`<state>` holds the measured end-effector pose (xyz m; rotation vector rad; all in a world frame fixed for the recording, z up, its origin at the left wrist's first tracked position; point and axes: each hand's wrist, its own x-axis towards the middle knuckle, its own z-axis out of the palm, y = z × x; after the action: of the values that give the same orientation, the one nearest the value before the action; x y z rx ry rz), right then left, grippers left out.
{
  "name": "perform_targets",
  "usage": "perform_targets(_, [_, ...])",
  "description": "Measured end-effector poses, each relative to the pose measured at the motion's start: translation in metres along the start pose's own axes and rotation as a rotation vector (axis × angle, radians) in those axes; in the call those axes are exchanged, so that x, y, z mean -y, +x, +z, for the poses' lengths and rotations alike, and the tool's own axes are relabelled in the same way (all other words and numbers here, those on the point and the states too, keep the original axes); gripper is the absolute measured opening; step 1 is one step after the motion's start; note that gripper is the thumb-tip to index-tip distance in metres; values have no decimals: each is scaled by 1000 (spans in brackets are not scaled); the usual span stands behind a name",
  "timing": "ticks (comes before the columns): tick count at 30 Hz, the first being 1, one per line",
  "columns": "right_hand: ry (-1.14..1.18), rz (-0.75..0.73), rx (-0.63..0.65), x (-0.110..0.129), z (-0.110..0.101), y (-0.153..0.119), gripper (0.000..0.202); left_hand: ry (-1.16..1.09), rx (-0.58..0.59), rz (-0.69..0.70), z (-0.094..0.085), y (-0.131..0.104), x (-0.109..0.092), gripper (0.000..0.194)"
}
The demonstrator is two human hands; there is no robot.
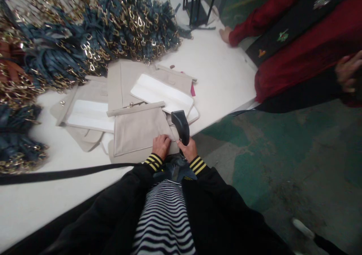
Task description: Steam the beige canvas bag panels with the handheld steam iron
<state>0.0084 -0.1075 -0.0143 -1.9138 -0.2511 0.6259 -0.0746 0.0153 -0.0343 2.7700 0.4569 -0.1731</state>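
Observation:
A black pistol-shaped handheld tool (181, 126) is in my right hand (189, 148), its fingers wrapped round the handle and its wide head pointing up and away from me. My left hand (161, 145) is closed on the lower right edge of a beige bag (138, 130), fingers curled on the fabric. This bag lies flat at the table's near edge with a folded strip along its top. Behind it are more beige bag pieces (120, 79), partly overlapping. White padded panels (162, 92) lie among them, one more white panel (90, 115) to the left.
Piles of dark blue straps with gold buckles (127, 28) cover the far left of the white table (217, 74), beside brown straps (9, 72). A black wire stand (198, 11) is at the back. Right, a person in red sleeves (260, 17) rests a hand on the table.

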Motion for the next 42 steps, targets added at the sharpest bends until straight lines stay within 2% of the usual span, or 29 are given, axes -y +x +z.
perform_targets(3, [7,-5,-5,-1,1,1,25,40,26,-32,-1,0,-5,22])
perform_targets(7, [11,-17,1,-3,3,1,24,55,113,-87,-11,6,-18,22])
perform_targets(11, [15,-28,15,-3,5,1,23,5,180,-144,-16,15,-23,16])
perform_targets(14, [10,-31,10,-5,7,0,24,-207,174,-89,-16,19,-8,8])
perform_targets(18, [15,-39,3,-7,8,0,24,-705,135,14,-15,17,27,10])
perform_targets(20, [19,-41,3,-9,7,1,23,-781,92,-2,-15,14,37,10])
perform_targets(23, [19,-39,3,-10,6,2,23,-637,27,-1,-11,10,32,7])
perform_targets(29, [11,-27,-9,-9,7,3,24,-347,-34,2,1,3,5,22])
perform_targets(32, [11,-19,-18,-8,7,2,23,-320,-63,10,6,-2,0,25])
perform_targets(35, [11,-11,-22,-6,7,2,23,-320,-60,38,7,-7,1,19])
perform_targets(40, [17,-12,-15,-5,7,2,25,-484,-88,7,6,-6,5,11])
perform_targets(42, [16,-11,-15,-5,6,2,25,-465,-115,-10,7,-3,5,12])
